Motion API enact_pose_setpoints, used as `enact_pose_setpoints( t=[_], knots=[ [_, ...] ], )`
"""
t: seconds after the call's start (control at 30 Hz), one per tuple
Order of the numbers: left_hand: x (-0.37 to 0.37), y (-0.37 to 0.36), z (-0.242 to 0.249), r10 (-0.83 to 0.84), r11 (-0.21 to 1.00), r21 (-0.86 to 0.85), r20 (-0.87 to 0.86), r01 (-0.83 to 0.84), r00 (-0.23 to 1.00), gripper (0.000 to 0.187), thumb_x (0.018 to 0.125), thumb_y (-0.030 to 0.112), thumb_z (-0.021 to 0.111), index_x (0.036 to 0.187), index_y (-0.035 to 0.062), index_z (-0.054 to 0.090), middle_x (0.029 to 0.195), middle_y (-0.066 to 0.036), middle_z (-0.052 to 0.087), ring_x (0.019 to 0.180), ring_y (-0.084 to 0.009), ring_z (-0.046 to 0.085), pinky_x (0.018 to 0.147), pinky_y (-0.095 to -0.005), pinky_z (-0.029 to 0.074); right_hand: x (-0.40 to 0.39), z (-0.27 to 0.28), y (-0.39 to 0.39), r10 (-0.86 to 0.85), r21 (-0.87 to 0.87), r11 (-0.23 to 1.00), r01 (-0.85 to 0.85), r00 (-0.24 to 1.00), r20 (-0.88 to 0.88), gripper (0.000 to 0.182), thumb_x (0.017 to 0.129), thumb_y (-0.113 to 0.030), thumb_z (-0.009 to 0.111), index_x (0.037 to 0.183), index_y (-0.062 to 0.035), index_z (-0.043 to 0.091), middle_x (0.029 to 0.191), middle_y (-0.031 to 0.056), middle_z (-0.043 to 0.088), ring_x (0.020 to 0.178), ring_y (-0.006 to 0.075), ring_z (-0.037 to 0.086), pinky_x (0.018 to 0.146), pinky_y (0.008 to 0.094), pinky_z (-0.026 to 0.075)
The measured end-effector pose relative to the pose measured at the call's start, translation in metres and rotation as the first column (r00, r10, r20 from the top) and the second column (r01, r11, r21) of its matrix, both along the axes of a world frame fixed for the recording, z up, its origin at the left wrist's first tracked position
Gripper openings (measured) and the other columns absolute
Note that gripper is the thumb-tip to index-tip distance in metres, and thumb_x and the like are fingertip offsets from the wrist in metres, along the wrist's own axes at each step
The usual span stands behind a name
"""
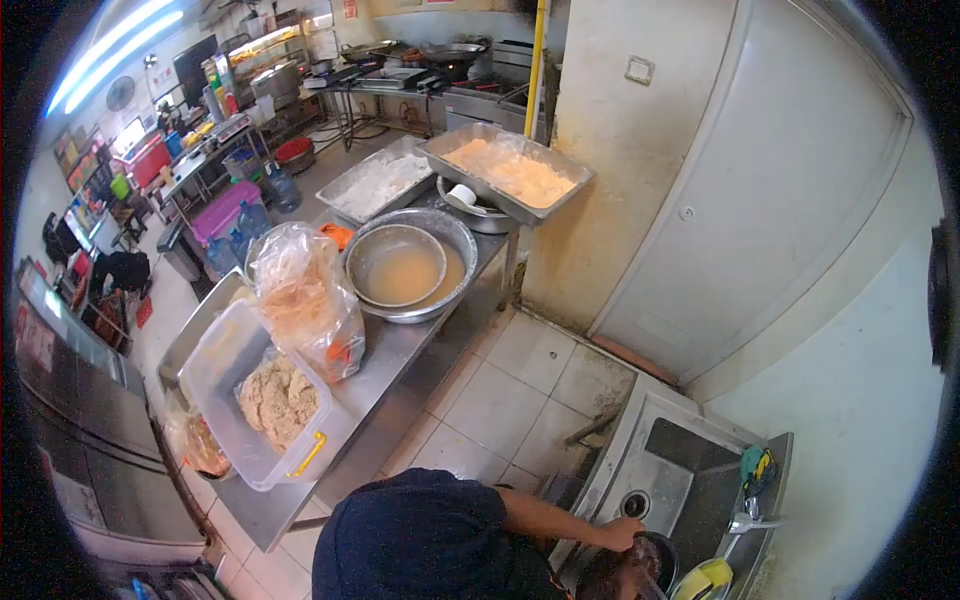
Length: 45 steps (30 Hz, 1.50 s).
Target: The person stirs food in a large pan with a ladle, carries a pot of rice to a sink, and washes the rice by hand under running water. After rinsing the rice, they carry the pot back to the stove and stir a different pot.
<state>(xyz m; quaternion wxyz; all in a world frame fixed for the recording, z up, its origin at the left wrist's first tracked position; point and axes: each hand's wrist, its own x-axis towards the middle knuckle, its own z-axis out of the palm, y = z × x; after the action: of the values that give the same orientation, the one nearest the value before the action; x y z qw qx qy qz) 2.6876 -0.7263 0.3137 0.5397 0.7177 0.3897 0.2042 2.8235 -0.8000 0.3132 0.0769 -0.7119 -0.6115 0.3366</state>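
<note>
My left hand (622,533) reaches over the sink (648,472) at the bottom right, its fingers closed on the rim of a dark round pot (667,552). The dark sleeve (420,535) and bare forearm lead to it from the bottom middle. Something reddish-brown shows inside the pot, cut off by the lower edge of the view. A pale blurred streak crosses the pot there, and I cannot make out what it is. My right hand does not show clearly. Beside the pot sits a bowl with something yellow-green (705,580), below the tap (750,522).
A steel table (395,375) holds a plastic tub (335,425) of breaded-looking food, a filled plastic bag (305,290), a basin (465,240) with a bowl of cloudy liquid, and trays of white (375,185) and orange powder (510,175). A green-yellow scrubber (758,468) lies on the sink edge.
</note>
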Motion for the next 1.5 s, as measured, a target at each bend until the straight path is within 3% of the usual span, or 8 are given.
enact_pose_setpoints(
  t=[0.83,1.07,1.13,1.2,1.23,1.4,1.47,1.5],
  knots=[
    [-0.002,-0.005,0.013,0.234,0.949,0.185,0.124,-0.254,0.964,0.035,0.063,0.004,0.044,0.096,0.0012,0.055,0.09,-0.022,0.055,0.087,-0.0387,0.05,0.077,-0.0444,0.039,-0.003,-0.012,-0.025,-0.128,0.067,0.99,0.128,0.992,-0.003,0.046,0.072,-0.027,0.055,0.11,-0.002,0.047,0.105,0.0178,0.052,0.096,0.0279,0.05,0.086,0.0371,0.037],
    [-0.026,0.003,0.063,0.008,0.994,-0.112,-0.087,-0.017,0.996,0.032,0.072,0.024,0.05,0.096,0.0038,0.057,0.096,-0.022,0.055,0.09,-0.0338,0.053,0.077,-0.0426,0.04,0.004,-0.026,0.009,-0.112,0.245,0.965,0.091,0.991,0.072,0.047,0.072,-0.028,0.056,0.11,-0.0022,0.048,0.104,0.0182,0.053,0.096,0.0282,0.05,0.086,0.0375,0.037],
    [0.003,0.007,-0.03,-0.175,0.972,0.118,-0.228,0.206,0.958,0.034,0.072,0.028,0.051,0.086,-0.0025,0.057,0.09,-0.023,0.056,0.083,-0.0356,0.055,0.071,-0.0419,0.043,0.018,-0.018,0.012,-0.102,0.158,0.984,0.081,0.987,0.127,0.047,0.071,-0.028,0.056,0.11,-0.0023,0.048,0.104,0.0183,0.053,0.096,0.0282,0.05,0.086,0.0376,0.037],
    [-0.002,0.003,0.008,0.058,0.998,-0.017,-0.103,-0.06,0.993,0.027,0.068,0.017,0.052,0.087,-0.0012,0.055,0.087,-0.023,0.056,0.081,-0.038,0.054,0.071,-0.0425,0.043,0.028,-0.036,0.001,-0.072,0.197,0.98,0.03,0.976,0.207,0.047,0.071,-0.028,0.057,0.109,-0.0023,0.048,0.104,0.0184,0.053,0.096,0.0283,0.05,0.086,0.0377,0.037],
    [-0.006,-0.001,0.021,0.08,0.996,-0.026,-0.035,-0.081,0.996,0.027,0.067,0.015,0.051,0.089,-0.0014,0.054,0.085,-0.024,0.056,0.081,-0.0386,0.053,0.072,-0.043,0.042,-0.002,0.011,0.002,-0.204,-0.322,0.921,0.22,0.975,0.083,0.054,0.07,-0.027,0.057,0.116,-0.0025,0.042,0.116,0.0226,0.042,0.107,0.0333,0.041,0.093,0.0394,0.031],
    [-0.008,-0.005,0.045,0.073,0.992,0.109,-0.025,-0.07,0.997,0.017,0.063,0.008,0.048,0.076,-0.0002,0.054,0.072,-0.021,0.055,0.072,-0.0379,0.053,0.065,-0.0389,0.04,-0.02,-0.023,-0.012,-0.393,0.296,0.916,0.272,0.76,0.518,0.043,0.068,-0.026,0.059,0.104,-0.0033,0.051,0.11,0.0262,0.046,0.091,0.0401,0.051,0.077,0.0444,0.043],
    [-0.012,-0.008,0.054,0.045,0.997,0.058,-0.034,-0.043,0.998,0.013,0.063,0.007,0.046,0.073,-0.0003,0.051,0.069,-0.022,0.053,0.068,-0.0391,0.051,0.062,-0.0382,0.04,0.008,0.01,0.005,-0.133,-0.393,0.894,0.216,0.965,0.227,0.044,0.069,-0.021,0.056,0.11,-0.0074,0.047,0.116,0.0279,0.04,0.096,0.0444,0.046,0.076,0.0447,0.045],
    [-0.009,-0.004,0.044,0.038,0.997,0.065,-0.028,-0.037,0.999,0.013,0.063,0.007,0.046,0.073,-0.0003,0.051,0.069,-0.022,0.053,0.068,-0.0391,0.051,0.062,-0.0382,0.04,0.002,0.014,0.004,-0.141,-0.385,0.895,0.224,0.962,0.232,0.044,0.069,-0.021,0.056,0.11,-0.0074,0.047,0.116,0.0279,0.04,0.096,0.0444,0.046,0.076,0.0447,0.045]
  ],
)
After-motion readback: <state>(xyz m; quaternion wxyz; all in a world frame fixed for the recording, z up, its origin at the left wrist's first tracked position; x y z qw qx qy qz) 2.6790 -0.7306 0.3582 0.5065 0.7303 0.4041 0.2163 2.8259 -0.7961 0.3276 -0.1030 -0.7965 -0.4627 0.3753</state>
